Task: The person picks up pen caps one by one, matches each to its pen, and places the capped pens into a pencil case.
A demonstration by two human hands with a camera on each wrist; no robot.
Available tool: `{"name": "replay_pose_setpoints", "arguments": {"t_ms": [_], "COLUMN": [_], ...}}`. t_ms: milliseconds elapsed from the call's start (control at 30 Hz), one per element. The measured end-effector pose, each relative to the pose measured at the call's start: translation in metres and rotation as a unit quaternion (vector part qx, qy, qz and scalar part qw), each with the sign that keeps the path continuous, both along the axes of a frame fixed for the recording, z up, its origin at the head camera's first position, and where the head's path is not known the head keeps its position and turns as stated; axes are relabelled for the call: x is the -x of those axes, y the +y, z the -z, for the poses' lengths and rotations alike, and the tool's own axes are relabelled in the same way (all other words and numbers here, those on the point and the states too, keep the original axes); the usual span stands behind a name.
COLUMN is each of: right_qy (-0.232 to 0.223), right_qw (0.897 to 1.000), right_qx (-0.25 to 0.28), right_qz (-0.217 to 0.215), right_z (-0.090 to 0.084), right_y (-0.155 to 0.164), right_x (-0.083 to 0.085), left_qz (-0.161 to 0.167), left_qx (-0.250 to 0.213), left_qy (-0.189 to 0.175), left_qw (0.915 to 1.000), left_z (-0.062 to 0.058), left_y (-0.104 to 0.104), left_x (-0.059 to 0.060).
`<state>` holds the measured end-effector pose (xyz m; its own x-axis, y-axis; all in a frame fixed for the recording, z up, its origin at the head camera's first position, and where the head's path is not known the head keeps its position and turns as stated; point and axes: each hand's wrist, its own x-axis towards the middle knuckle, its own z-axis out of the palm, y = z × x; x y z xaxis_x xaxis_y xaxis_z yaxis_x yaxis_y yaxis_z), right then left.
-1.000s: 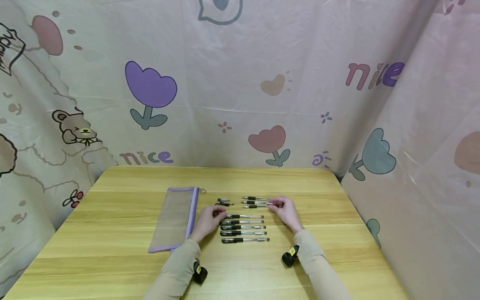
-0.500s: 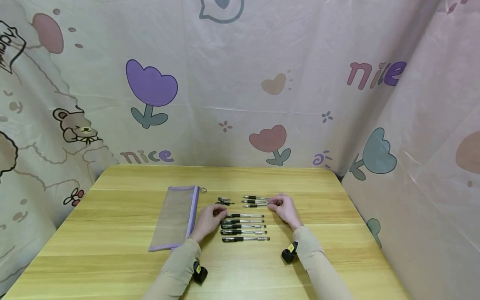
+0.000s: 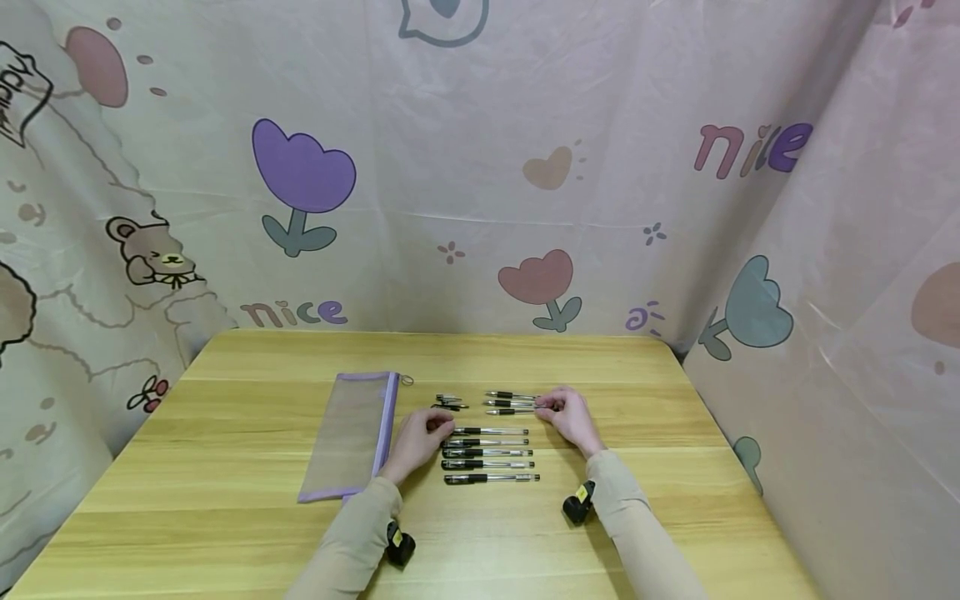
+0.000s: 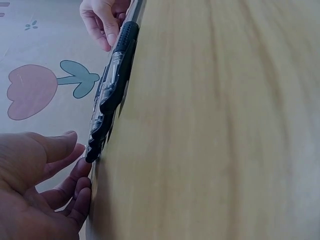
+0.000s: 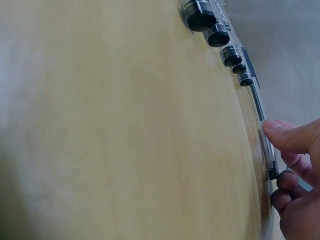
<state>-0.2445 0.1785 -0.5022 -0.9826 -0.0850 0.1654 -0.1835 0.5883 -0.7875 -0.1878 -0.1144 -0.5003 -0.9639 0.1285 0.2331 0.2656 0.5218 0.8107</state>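
Note:
Several capped black gel pens lie in a row on the table in the head view, tips to the left. Beyond them are three uncapped gel pens, beside a small group of loose pen caps. My left hand rests by the cap ends of the farther capped pens, fingers loosely bent; in the left wrist view the thumb stands apart from the pens. My right hand pinches the rear end of the nearest uncapped pen. The other two pens' rear ends are partly hidden behind its fingers.
A translucent zip pouch with purple edging lies flat left of the pens. A patterned cloth hangs behind the wooden table and at its sides. Black wrist cameras sit on both forearms.
Both hands, the pens and the caps keep their places. Only a slight shift of the head view shows.

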Motion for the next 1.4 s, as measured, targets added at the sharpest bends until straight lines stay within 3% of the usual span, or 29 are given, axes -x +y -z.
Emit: {"name": "replay_pose_setpoints", "arguments": {"t_ms": [133,433,1133,1400], "right_qy": [0.001,0.000,0.009,-0.008], "right_qw": [1.000,1.000,0.998,0.999], "right_qx": [-0.001,-0.013,-0.054,-0.049], "right_qz": [0.000,-0.002,-0.015,-0.014], "right_z": [-0.0001,0.0013,0.0016,0.0000], "right_y": [0.0002,-0.0003,-0.0004,-0.0013], "right_x": [0.0000,0.0012,0.0035,0.0030], "left_qz": [0.011,-0.016,-0.014,-0.015], "left_qx": [0.006,0.008,0.006,-0.004], "left_qy": [0.033,-0.025,-0.018,-0.031], "left_qw": [0.9994,0.9995,0.9997,0.9994], "left_z": [-0.0013,-0.0002,0.0002,-0.0007], "left_y": [-0.0006,0.0018,0.0005,0.0002], "left_x": [-0.0024,0.0019,0.0009,0.0012]}}
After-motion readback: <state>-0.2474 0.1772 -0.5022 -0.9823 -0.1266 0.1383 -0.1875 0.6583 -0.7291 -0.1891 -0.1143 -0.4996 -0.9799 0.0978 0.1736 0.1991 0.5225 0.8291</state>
